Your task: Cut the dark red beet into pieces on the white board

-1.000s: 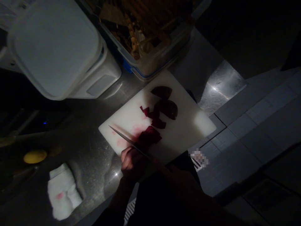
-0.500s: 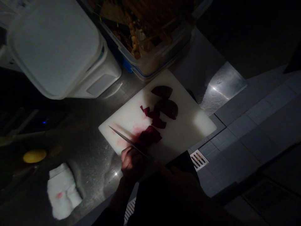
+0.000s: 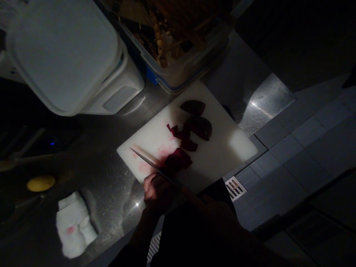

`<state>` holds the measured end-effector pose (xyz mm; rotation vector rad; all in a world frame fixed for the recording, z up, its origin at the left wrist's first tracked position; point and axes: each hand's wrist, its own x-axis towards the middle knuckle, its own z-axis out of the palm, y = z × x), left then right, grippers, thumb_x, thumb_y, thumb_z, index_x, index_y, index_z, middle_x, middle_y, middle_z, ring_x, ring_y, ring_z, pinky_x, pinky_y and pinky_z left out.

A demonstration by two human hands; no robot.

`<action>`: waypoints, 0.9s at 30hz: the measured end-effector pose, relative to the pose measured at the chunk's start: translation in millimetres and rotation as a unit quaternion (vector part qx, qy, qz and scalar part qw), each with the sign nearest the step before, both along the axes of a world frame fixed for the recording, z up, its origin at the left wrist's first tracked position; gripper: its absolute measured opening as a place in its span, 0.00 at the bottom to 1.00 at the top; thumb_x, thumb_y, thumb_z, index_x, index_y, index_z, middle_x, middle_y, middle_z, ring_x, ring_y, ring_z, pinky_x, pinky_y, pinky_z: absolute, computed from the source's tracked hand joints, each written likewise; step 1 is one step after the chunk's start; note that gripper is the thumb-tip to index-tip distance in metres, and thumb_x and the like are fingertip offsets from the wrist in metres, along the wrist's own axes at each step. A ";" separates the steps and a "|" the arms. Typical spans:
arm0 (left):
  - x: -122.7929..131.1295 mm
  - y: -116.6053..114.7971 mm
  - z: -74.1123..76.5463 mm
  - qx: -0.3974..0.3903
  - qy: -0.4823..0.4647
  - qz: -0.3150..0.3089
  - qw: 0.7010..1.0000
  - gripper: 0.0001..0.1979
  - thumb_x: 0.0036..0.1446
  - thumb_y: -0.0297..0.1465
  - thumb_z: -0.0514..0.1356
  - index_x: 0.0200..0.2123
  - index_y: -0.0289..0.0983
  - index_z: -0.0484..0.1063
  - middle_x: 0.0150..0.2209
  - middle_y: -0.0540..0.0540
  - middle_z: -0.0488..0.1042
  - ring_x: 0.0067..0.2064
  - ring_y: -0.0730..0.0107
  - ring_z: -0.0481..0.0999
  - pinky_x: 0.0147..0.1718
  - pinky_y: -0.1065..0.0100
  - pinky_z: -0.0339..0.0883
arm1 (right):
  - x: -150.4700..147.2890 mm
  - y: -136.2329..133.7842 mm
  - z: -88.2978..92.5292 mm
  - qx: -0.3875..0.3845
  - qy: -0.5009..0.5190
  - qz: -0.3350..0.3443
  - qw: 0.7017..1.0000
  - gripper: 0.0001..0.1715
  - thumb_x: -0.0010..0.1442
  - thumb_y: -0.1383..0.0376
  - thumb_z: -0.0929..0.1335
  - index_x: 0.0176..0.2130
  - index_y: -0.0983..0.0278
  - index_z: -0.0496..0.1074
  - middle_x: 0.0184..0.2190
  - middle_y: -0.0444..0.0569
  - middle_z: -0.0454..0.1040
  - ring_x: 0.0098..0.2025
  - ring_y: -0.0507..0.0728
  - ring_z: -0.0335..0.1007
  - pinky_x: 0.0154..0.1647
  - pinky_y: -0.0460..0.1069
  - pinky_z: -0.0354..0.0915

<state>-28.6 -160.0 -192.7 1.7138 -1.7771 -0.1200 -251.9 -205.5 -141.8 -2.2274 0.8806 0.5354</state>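
A white cutting board (image 3: 219, 155) with red stains lies at an angle on the metal counter. Dark red chopped pieces that look like beetroot (image 3: 178, 160) sit beyond the knife, with smaller cut bits (image 3: 189, 144) and two larger chunks (image 3: 198, 127) farther up. My right hand (image 3: 198, 200), deep in shadow, grips a knife (image 3: 147, 161) whose blade points to the upper left, low over the board. Close against the blade's near side, my left hand (image 3: 157, 191) is curled at the board's near edge; whatever its fingers hold is hidden.
A lidded white tub (image 3: 69, 55) stands at the upper left, beside a clear bin (image 3: 183, 74) of brownish contents. A stained folded white cloth (image 3: 76, 230) and a yellow lemon-like fruit (image 3: 41, 183) lie at left. The counter's edge and a tiled floor (image 3: 280, 163) are at right.
The view has shifted very slightly. Both hands, the knife and the cut pieces keep nearly the same places on the board.
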 end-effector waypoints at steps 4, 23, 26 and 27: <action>-3.1 -3.0 3.1 -0.010 0.004 0.013 1.000 0.06 0.52 0.22 0.62 0.32 0.38 0.73 0.34 0.47 0.73 0.43 0.62 0.72 0.42 0.62 0.69 | -0.1 0.3 0.6 0.005 0.008 0.008 1.000 0.61 0.52 0.74 0.60 0.65 0.45 0.13 0.30 0.42 0.72 0.20 0.51 0.68 0.19 0.45 0.31; -7.5 -4.7 4.9 0.014 0.036 0.042 0.998 0.05 0.54 0.25 0.61 0.28 0.40 0.74 0.31 0.47 0.76 0.41 0.63 0.74 0.41 0.61 0.70 | -0.4 -2.5 0.7 0.031 -0.003 -0.008 0.999 0.61 0.51 0.76 0.59 0.66 0.44 0.16 0.32 0.44 0.72 0.22 0.52 0.70 0.21 0.44 0.33; -7.5 -5.7 5.9 0.007 0.033 0.045 0.998 0.05 0.54 0.26 0.60 0.28 0.40 0.73 0.31 0.47 0.76 0.41 0.63 0.75 0.42 0.61 0.70 | -4.0 1.4 3.5 0.029 0.013 0.010 0.999 0.61 0.50 0.76 0.59 0.66 0.45 0.18 0.32 0.43 0.72 0.21 0.51 0.67 0.21 0.45 0.34; -7.7 -5.7 5.7 0.006 0.030 0.046 0.998 0.05 0.54 0.26 0.60 0.28 0.40 0.73 0.31 0.47 0.76 0.40 0.63 0.76 0.42 0.60 0.70 | -6.0 3.4 5.7 0.023 0.020 0.017 0.999 0.61 0.50 0.76 0.59 0.67 0.46 0.18 0.31 0.43 0.71 0.21 0.50 0.66 0.20 0.45 0.34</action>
